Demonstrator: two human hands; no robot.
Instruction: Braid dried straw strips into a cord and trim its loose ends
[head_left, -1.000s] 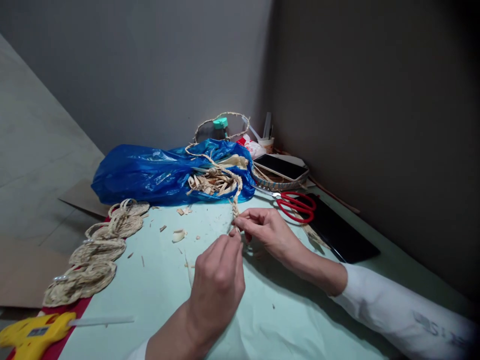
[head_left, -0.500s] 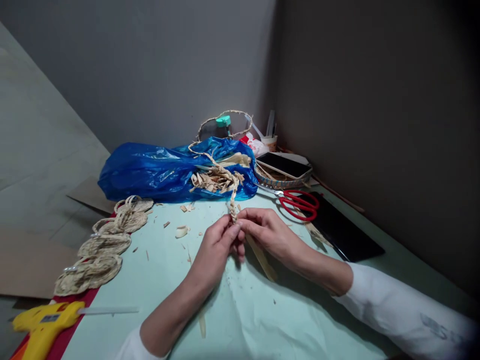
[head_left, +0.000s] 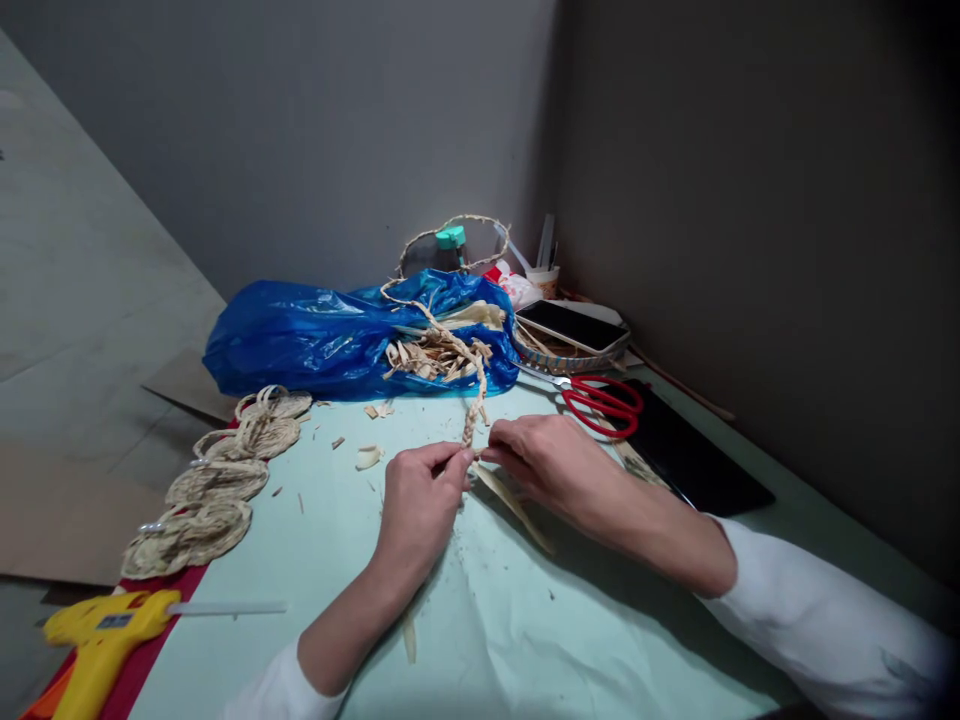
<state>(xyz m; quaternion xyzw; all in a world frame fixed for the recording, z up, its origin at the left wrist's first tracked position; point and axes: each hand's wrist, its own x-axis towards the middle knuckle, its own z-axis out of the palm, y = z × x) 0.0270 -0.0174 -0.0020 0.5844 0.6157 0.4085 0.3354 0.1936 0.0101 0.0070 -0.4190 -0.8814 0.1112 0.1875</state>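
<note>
A pale braid of dried plant strips (head_left: 470,425) runs from my fingers up over the blue plastic bag (head_left: 300,340) and loops behind it. My left hand (head_left: 424,500) pinches the braid's near end between thumb and fingers. Just to the right, my right hand (head_left: 547,465) is closed on a thin strand that leads out of the braid. One loose flat strip (head_left: 517,510) hangs below the right hand. Another strip end (head_left: 409,638) shows below my left wrist. A heap of dried strips (head_left: 435,355) spills from the bag's mouth.
Red-handled scissors (head_left: 604,405) lie on the right, beside a black tablet-like slab (head_left: 690,450) and a phone (head_left: 574,325) on a round tray. Coiled braided pieces (head_left: 217,480) line the left edge, above a yellow glue gun (head_left: 112,625). Scraps dot the pale green table cover (head_left: 315,550).
My right hand has drawn a little to the right, away from my left hand, pulling a strand sideways. The left hand still pinches the braid. The view has shifted slightly.
</note>
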